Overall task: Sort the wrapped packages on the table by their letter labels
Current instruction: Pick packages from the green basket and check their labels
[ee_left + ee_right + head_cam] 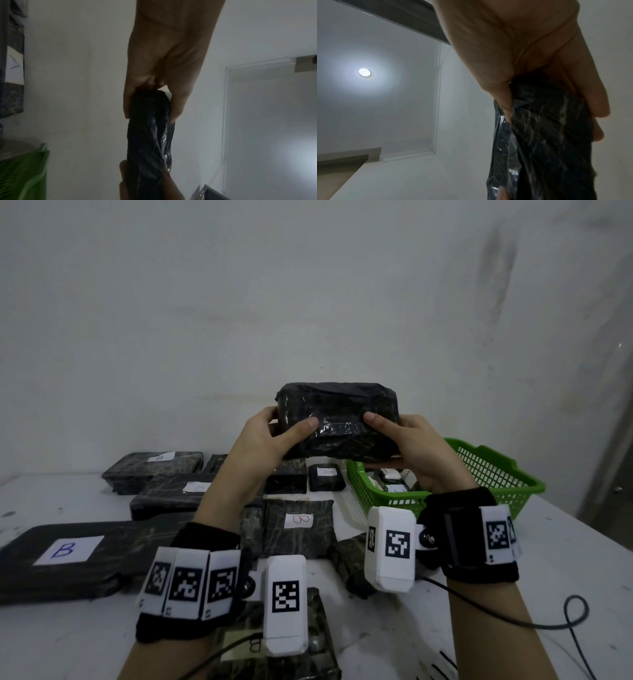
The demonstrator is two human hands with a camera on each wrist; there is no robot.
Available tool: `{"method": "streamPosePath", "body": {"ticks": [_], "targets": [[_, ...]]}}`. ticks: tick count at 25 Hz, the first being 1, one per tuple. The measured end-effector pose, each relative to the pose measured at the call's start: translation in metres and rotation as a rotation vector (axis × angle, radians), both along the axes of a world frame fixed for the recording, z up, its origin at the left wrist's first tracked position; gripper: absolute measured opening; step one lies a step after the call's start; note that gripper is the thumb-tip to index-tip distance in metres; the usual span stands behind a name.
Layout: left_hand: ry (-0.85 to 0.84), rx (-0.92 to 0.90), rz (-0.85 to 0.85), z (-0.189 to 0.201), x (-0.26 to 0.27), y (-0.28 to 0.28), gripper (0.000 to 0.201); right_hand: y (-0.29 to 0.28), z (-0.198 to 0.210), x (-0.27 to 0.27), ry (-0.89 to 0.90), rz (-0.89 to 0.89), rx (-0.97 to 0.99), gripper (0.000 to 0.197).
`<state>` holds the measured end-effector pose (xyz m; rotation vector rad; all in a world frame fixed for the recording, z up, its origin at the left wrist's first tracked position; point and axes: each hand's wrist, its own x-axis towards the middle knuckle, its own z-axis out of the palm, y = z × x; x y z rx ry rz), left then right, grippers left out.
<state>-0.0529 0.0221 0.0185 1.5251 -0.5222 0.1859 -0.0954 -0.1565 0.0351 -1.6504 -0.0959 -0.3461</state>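
Note:
A black wrapped package (pixel 337 419) is held up above the table, its near face showing no label. My left hand (pixel 274 433) grips its left end, thumb on the front and fingers behind. My right hand (pixel 404 440) grips the right end the same way. In the left wrist view the package (pixel 149 135) runs edge-on between thumb and fingers of the left hand (pixel 164 67). In the right wrist view the right hand (pixel 530 60) pinches the shiny wrap of the package (pixel 547 135). On the table lie packages labelled B (pixel 68 549), B (pixel 301 520) and A (pixel 325 475).
A green plastic basket (pixel 496 470) stands at the right rear of the white table (pixel 565 559) with small packages inside. More black packages (pixel 154 467) lie at the back left, one (pixel 274 655) right under my left wrist. A black cable (pixel 565 618) loops at the right.

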Motion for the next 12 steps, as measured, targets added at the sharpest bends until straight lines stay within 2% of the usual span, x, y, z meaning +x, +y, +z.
{"method": "streamPosePath", "body": {"ticks": [2, 5, 7, 10, 12], "targets": [[-0.049, 0.029, 0.114, -0.003, 0.005, -0.001, 0.026, 0.001, 0.0, 0.0, -0.01, -0.014, -0.027, 0.018], [-0.085, 0.015, 0.182, -0.005, 0.01, 0.0, 0.02, 0.006, 0.002, -0.002, -0.031, -0.001, -0.082, 0.023], [-0.099, -0.005, 0.198, -0.005, 0.011, 0.002, 0.017, 0.009, 0.001, -0.005, -0.024, 0.07, -0.142, 0.029], [-0.067, 0.004, 0.207, -0.005, 0.013, 0.004, 0.015, 0.009, -0.001, -0.004, -0.091, 0.097, -0.214, 0.065], [-0.035, 0.029, 0.167, -0.004, 0.01, 0.004, 0.02, 0.008, -0.002, -0.002, -0.177, 0.029, -0.198, 0.073]]}}
